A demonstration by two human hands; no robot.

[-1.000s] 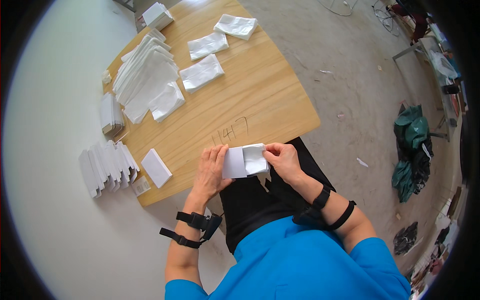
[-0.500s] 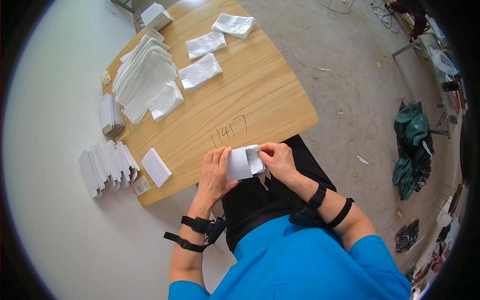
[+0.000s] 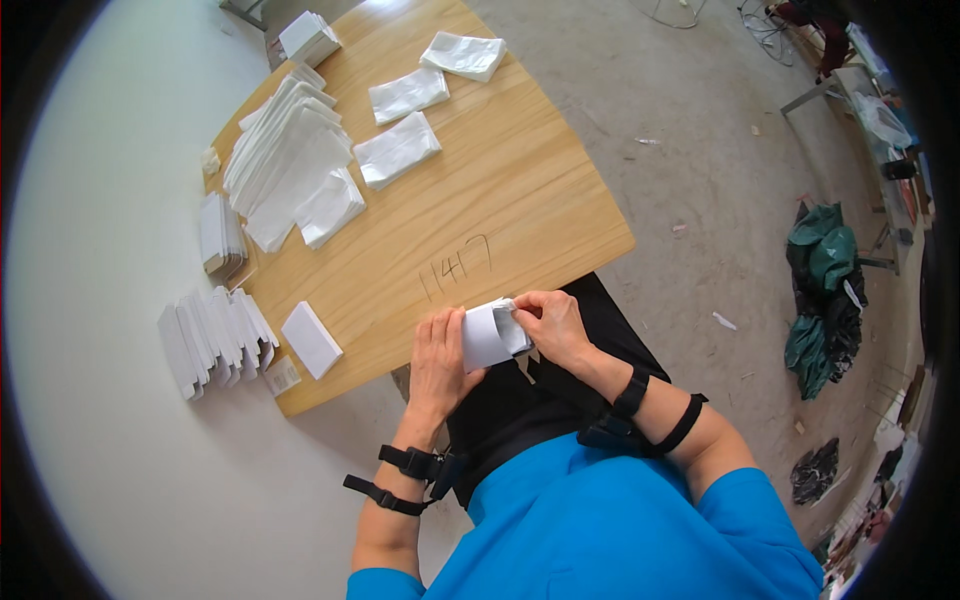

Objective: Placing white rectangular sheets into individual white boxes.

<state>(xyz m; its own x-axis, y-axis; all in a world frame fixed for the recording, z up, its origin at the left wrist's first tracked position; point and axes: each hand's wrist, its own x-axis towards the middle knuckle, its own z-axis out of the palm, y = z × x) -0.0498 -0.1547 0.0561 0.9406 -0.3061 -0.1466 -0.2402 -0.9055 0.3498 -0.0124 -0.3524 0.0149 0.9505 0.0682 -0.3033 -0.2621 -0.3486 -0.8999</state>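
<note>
Just one view, head cam looking steeply down from above the person, hands (image 3: 490,345) close under it at the table's (image 3: 520,190) near edge, floor curving off to the right

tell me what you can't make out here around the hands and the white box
Head view, the only one:
- White box: its underside and inside, hidden by its own walls and the left hand.
- Right hand: fingertips tucked behind the box's flap.
- Folded white stacks at the table edge: too small to count.
</note>
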